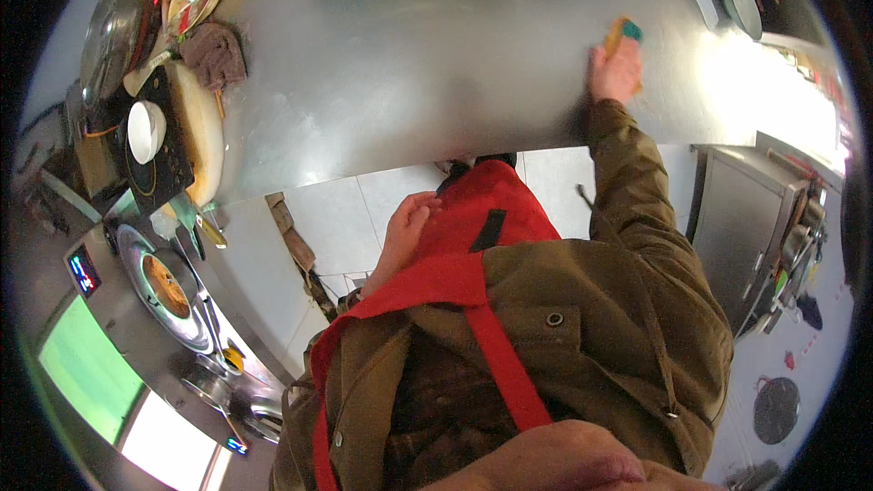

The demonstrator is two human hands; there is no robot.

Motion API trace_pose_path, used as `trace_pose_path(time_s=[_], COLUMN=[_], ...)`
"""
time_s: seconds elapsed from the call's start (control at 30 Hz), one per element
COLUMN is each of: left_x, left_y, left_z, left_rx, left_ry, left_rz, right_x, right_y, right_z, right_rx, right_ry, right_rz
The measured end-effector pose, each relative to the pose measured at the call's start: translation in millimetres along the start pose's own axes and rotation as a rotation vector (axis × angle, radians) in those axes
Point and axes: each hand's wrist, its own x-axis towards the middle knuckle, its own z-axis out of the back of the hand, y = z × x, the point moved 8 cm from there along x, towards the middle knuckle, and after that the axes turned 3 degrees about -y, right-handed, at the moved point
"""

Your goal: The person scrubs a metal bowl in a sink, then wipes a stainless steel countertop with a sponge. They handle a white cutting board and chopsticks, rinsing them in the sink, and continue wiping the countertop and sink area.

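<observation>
My right hand [616, 75] is stretched out over a stainless steel worktop [409, 61]. It grips a yellow and green scouring sponge [631, 30], which is pressed to the metal and slightly blurred. My left hand [408, 224] hangs below the worktop's near edge, in front of the red apron [505, 208]. Its fingers are loosely bent, and nothing shows in them.
Along the left end lie a brown cloth [213, 54], a black induction hob [160, 174] with white bowls [144, 133], and a knife [210, 230]. A wok [167, 285] holds orange-brown food. A pale green bowl [742, 8] stands far right, above a steel cabinet [740, 225].
</observation>
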Motion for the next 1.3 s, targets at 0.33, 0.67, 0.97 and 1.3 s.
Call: trace_pose_path(time_s=[0.33,0.67,0.97,1.3], left_x=[7.5,46.7,103.8,133.3], left_y=[-18.6,-98.4,-138.8,-305.5], left_z=[23.1,90.6,218.3,281.1], left_rx=[-0.070,-0.086,-0.149,1.032], left_ry=[-0.020,-0.266,-0.645,-1.129], left_rz=[-0.081,-0.219,-0.300,-0.657], right_x=[-101.5,82.2,200.5,233.6], right_y=[285.3,117.2,412.9,532.7], right_z=[47.6,-59.5,-131.7,-168.3], right_rx=[0.441,-0.004,0.210,0.270], right_ry=[0.284,0.071,-0.034,-0.101], right_rz=[0.810,0.238,0.597,0.830])
